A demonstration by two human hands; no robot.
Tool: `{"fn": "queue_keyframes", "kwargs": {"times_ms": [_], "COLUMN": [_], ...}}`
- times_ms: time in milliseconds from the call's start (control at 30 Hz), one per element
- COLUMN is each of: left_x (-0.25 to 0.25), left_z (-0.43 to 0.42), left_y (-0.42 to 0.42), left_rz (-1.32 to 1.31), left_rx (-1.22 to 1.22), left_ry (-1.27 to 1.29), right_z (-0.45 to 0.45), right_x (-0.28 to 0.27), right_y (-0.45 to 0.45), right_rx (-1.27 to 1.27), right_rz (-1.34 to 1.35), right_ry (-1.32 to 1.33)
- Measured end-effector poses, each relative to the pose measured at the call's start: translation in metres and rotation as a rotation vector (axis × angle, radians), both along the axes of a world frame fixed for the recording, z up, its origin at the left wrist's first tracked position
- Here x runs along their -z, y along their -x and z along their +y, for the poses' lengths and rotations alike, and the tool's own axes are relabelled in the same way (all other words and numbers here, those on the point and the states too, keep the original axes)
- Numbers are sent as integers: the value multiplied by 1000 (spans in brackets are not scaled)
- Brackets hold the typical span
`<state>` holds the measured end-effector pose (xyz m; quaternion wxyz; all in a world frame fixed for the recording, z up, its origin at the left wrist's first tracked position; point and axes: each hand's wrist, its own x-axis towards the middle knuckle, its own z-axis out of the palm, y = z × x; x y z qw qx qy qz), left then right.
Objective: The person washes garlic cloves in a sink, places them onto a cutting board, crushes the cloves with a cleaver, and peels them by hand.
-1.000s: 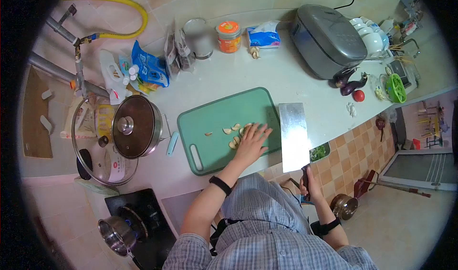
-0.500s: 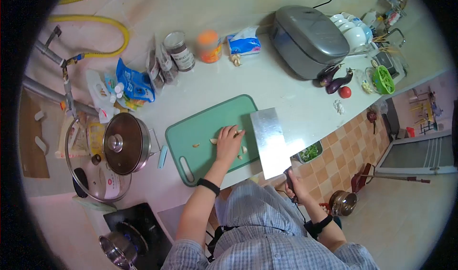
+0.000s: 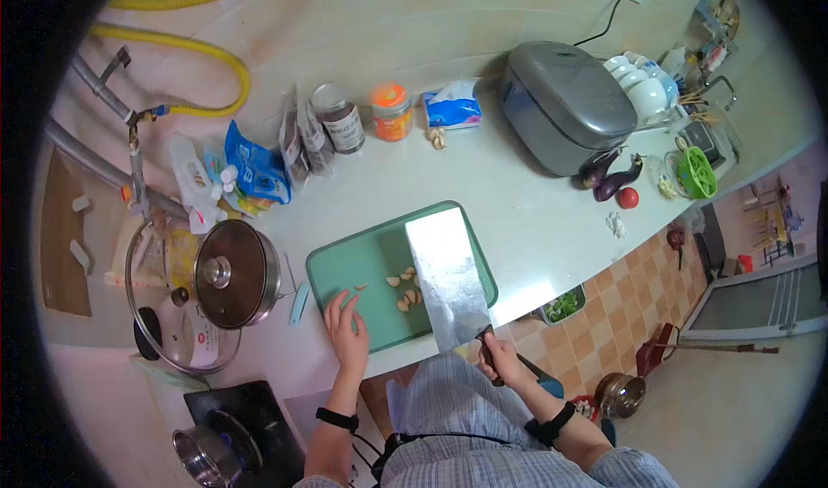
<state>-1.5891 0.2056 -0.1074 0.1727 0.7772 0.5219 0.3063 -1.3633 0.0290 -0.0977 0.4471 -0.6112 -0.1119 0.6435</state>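
The right hand is closed around the dark handle of a broad cleaver; the blade extends ahead and to the left of that hand, over the right part of a green cutting board. Whether the blade touches the board, I cannot tell. The left hand is well apart from the right, at the board's near left corner, fingers extended and spread, nothing seen in its grip. One single clove lies on the board just ahead of the left fingertips. The other garlic cloves lie in a loose cluster between the left hand and the blade, the nearest just beside the blade. On the tabletop, left of the left hand, I note a light blue item and, farther left, a lidded pot. Well ahead of the right hand stands a grey rice cooker, with a tomato nearby.
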Motion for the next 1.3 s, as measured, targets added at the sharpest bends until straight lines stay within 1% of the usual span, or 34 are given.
{"fn": "queue_keyframes", "kwargs": {"times_ms": [33,100,133,200,267,333,400,533,600,667,767,833,867,933,967,1067,1133,1200,1233,1300], "left_x": [2,4,7,13,12,10,10,20,27,24,24,24,23,25,28,30,29,29,29,31], "left_z": [-3,-6,-5,-7,-10,-3,-4,-2,-1,-1,-1,0,0,2,3,5,5,7,8,9], "left_y": [6,14,16,22,27,22,19,16,15,11,4,-2,-5,-9,-10,-10,-7,1,6,19], "left_rz": [1,-3,-3,33,59,71,57,104,77,70,56,53,55,55,32,-1,-9,3,10,-153], "left_rx": [-11,-51,-56,-40,-17,9,39,95,85,94,126,147,134,121,104,77,68,-30,-32,-178], "left_ry": [6,14,13,-18,-8,-23,166,166,114,139,157,157,168,179,188,189,182,124,127,151], "right_z": [-1,-3,0,-1,-6,1,0,7,13,22,21,17,15,13,9,3,9,16,16,15], "right_x": [6,26,34,46,53,49,41,19,4,-18,-24,-25,-25,-28,-21,7,8,2,4,11], "right_y": [2,3,1,3,3,-2,-1,-2,-8,-14,-32,-40,-39,-34,-30,-13,2,16,20,28], "right_rx": [-11,-31,-36,-26,-23,-14,-24,-51,-76,-2,33,26,26,-7,-7,-65,-65,-83,-85,-127], "right_rz": [1,-67,-68,-144,-119,-107,-75,-4,167,248,314,217,216,19,20,21,-1,-39,-32,-60], "right_ry": [6,121,121,248,253,233,265,226,63,67,-18,-46,-42,18,19,185,175,158,162,59]}}
